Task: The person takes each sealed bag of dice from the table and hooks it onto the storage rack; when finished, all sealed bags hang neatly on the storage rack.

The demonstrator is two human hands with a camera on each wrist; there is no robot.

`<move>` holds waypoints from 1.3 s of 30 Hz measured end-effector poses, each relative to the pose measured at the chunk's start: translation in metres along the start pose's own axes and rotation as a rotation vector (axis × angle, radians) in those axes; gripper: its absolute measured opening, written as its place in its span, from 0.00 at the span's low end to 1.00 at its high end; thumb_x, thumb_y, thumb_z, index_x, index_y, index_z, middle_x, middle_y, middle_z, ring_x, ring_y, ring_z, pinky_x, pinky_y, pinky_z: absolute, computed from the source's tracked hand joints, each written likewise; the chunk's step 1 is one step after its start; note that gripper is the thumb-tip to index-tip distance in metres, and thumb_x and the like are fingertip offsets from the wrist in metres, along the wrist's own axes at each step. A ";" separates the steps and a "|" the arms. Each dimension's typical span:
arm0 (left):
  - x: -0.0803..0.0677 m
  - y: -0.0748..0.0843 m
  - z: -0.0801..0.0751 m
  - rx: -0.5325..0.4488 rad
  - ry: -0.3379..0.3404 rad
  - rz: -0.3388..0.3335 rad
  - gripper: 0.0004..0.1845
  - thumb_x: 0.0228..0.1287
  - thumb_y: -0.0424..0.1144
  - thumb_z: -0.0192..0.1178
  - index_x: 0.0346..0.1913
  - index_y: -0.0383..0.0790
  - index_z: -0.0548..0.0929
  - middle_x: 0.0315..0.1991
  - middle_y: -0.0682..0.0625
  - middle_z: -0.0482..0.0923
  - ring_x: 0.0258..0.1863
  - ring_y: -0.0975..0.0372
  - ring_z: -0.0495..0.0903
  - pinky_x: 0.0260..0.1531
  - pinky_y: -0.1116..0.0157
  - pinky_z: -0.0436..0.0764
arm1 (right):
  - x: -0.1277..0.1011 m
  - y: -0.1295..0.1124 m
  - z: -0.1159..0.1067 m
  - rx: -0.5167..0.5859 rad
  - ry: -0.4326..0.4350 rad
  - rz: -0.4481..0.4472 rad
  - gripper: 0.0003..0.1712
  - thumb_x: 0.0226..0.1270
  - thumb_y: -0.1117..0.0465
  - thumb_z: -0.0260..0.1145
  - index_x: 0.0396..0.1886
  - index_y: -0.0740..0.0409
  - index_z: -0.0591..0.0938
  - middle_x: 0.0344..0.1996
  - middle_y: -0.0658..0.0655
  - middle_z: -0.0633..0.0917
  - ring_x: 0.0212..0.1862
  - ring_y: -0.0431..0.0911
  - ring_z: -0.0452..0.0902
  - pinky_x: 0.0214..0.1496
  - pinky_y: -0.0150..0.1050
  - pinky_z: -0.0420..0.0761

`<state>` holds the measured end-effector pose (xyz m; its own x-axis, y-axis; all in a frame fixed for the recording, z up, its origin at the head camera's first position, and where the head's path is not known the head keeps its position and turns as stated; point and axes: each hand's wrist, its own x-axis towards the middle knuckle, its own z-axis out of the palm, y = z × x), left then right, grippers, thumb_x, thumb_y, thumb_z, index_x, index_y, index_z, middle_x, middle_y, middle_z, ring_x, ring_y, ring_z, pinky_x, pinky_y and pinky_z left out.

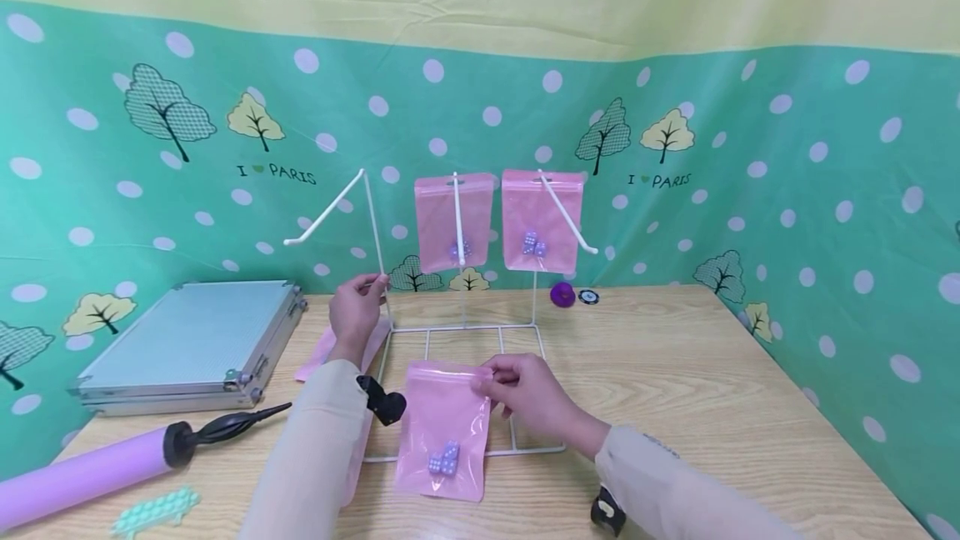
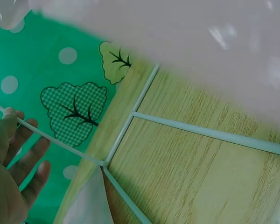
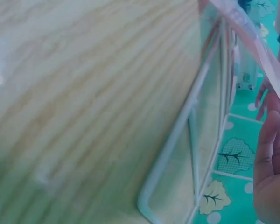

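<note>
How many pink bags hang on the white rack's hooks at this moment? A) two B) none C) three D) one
A: two pink bags hang on the middle and right hooks of the white rack; the left hook is bare.

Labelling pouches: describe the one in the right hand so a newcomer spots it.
Find the white wire rack mid-table. The pink pouch lies over its flat base, nearest the camera, right hand pinching its top edge. Unlike the two hanging pouches, it lies flat.

Head view looks down across the table (image 1: 675, 373); both wrist views closely share the white rack (image 2: 196, 128).
</note>
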<state>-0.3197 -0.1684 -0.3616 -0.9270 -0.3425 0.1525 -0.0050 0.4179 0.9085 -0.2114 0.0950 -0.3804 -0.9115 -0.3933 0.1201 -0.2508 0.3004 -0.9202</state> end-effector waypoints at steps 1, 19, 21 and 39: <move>0.000 0.000 0.000 0.001 -0.001 0.000 0.18 0.80 0.45 0.54 0.59 0.36 0.83 0.55 0.38 0.84 0.52 0.47 0.85 0.59 0.50 0.78 | 0.000 -0.001 -0.002 -0.004 0.008 -0.004 0.08 0.70 0.63 0.70 0.43 0.63 0.87 0.26 0.54 0.87 0.29 0.58 0.82 0.25 0.44 0.84; -0.001 0.002 0.000 0.002 -0.003 0.008 0.18 0.79 0.45 0.55 0.59 0.36 0.83 0.55 0.39 0.84 0.52 0.47 0.86 0.58 0.51 0.79 | -0.013 -0.029 -0.039 -0.043 0.082 -0.033 0.08 0.69 0.62 0.71 0.39 0.65 0.87 0.22 0.51 0.82 0.25 0.43 0.74 0.26 0.32 0.78; -0.001 0.002 0.000 -0.004 -0.004 0.007 0.18 0.79 0.45 0.55 0.59 0.36 0.83 0.55 0.39 0.84 0.52 0.46 0.85 0.59 0.50 0.79 | -0.014 -0.033 -0.043 -0.043 0.092 -0.040 0.09 0.68 0.62 0.71 0.39 0.65 0.86 0.22 0.51 0.82 0.25 0.44 0.74 0.26 0.32 0.78; 0.000 0.001 -0.001 -0.006 -0.013 -0.007 0.18 0.80 0.44 0.54 0.60 0.36 0.82 0.56 0.39 0.84 0.52 0.46 0.85 0.59 0.50 0.78 | -0.022 -0.073 -0.057 -0.049 0.176 -0.243 0.07 0.70 0.62 0.70 0.40 0.63 0.88 0.25 0.54 0.83 0.25 0.53 0.75 0.25 0.33 0.77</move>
<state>-0.3190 -0.1684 -0.3601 -0.9316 -0.3347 0.1414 -0.0091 0.4105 0.9118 -0.1920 0.1311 -0.2946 -0.8641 -0.3039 0.4013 -0.4802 0.2591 -0.8380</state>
